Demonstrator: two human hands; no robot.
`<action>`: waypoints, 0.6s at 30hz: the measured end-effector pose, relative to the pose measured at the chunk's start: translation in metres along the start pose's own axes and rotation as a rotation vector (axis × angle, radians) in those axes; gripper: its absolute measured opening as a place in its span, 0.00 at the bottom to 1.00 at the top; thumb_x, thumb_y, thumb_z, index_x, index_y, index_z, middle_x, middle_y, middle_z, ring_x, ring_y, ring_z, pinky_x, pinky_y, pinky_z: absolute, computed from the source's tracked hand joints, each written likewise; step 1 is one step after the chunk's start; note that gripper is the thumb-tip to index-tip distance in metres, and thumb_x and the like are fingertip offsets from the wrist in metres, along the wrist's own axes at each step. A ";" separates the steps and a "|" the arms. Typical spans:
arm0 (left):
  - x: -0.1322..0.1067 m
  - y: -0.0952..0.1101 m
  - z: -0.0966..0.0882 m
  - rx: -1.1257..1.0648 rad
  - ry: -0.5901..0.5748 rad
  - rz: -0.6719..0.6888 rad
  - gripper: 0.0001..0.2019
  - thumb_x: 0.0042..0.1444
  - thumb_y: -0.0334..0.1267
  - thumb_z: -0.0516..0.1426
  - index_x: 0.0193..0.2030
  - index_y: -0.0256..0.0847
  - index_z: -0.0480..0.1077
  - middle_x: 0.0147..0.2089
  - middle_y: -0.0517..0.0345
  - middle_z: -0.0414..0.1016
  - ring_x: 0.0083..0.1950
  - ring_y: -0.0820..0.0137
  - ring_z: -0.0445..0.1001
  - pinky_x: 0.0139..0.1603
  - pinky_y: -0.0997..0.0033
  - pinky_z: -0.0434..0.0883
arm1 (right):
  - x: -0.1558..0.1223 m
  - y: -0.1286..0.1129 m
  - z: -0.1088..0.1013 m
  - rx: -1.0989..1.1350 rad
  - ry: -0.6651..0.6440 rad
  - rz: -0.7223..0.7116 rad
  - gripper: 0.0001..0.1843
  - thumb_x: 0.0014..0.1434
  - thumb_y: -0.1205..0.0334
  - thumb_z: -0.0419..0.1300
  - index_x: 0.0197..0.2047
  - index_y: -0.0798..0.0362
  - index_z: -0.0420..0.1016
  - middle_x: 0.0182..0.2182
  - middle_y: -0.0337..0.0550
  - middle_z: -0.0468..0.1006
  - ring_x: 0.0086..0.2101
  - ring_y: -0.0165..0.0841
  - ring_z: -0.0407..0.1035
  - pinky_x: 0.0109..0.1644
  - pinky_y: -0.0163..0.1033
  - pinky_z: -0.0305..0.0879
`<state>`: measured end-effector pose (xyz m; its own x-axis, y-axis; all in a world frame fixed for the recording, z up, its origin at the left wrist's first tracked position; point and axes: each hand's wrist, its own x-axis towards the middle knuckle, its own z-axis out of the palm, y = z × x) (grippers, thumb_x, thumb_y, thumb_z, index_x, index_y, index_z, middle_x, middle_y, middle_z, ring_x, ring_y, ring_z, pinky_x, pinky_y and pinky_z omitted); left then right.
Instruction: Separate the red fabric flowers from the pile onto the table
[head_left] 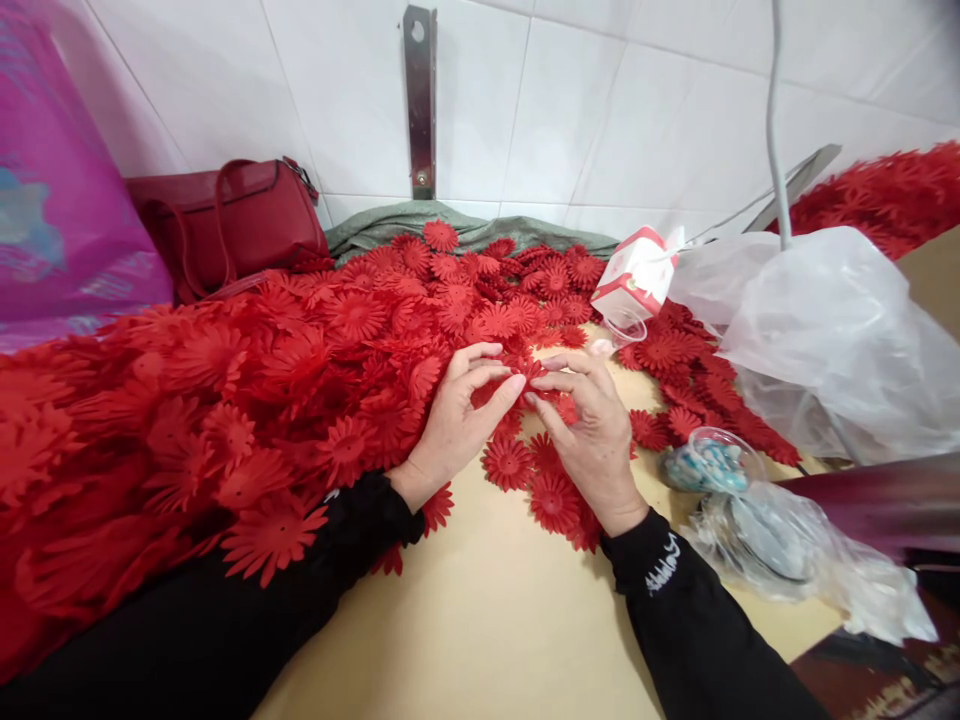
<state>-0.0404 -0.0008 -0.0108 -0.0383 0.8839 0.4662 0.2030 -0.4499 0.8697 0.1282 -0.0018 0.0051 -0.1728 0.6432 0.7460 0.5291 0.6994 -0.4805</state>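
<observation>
Between my two hands is a red artificial flower (pixel 529 370), partly covered by the fingers. My left hand (pixel 471 405) pinches its left side, with the thumb laid across the front. On the other side, my right hand (pixel 589 425) grips its edge between thumb and fingers. Several loose red flower pieces (pixel 553 500) lie on the table just below the hands. A large heap of the same red flowers (pixel 247 400) spreads to the left and behind, reaching under my left sleeve.
Behind the heap stand a dark red handbag (pixel 255 220) and a purple bag (pixel 67 180). A white and red tissue box (pixel 637 275) sits at the back right. Clear plastic bags (pixel 832 330) and a plastic cup with blue-white contents (pixel 709 462) are on the right of the beige table (pixel 457 620).
</observation>
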 end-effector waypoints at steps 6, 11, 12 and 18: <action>0.003 0.001 0.001 -0.104 -0.022 -0.101 0.04 0.61 0.36 0.60 0.39 0.40 0.76 0.45 0.53 0.80 0.49 0.66 0.77 0.59 0.63 0.71 | 0.001 -0.001 -0.004 0.015 -0.057 -0.009 0.09 0.64 0.65 0.64 0.48 0.45 0.76 0.53 0.48 0.77 0.56 0.42 0.72 0.65 0.57 0.69; 0.003 0.007 0.002 -0.194 -0.032 -0.190 0.04 0.60 0.38 0.61 0.38 0.40 0.74 0.38 0.59 0.78 0.40 0.71 0.74 0.48 0.70 0.72 | 0.001 -0.005 -0.005 0.026 -0.023 0.020 0.10 0.65 0.63 0.64 0.49 0.45 0.76 0.53 0.50 0.76 0.55 0.42 0.72 0.62 0.56 0.72; 0.003 0.008 0.001 -0.210 -0.041 -0.190 0.04 0.60 0.38 0.61 0.38 0.41 0.73 0.37 0.59 0.77 0.39 0.71 0.73 0.47 0.71 0.72 | 0.001 -0.006 -0.005 0.031 -0.021 0.020 0.09 0.65 0.64 0.64 0.49 0.45 0.76 0.52 0.50 0.76 0.55 0.42 0.72 0.61 0.56 0.72; 0.002 0.008 0.000 -0.242 -0.045 -0.160 0.05 0.62 0.39 0.59 0.37 0.42 0.69 0.37 0.61 0.72 0.40 0.72 0.70 0.44 0.74 0.70 | 0.000 -0.009 -0.004 0.068 -0.026 0.041 0.08 0.67 0.63 0.63 0.49 0.46 0.77 0.52 0.50 0.77 0.55 0.41 0.72 0.62 0.55 0.72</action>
<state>-0.0385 -0.0024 -0.0026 -0.0068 0.9484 0.3169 -0.0421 -0.3169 0.9475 0.1268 -0.0095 0.0117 -0.1744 0.6790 0.7131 0.4785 0.6914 -0.5413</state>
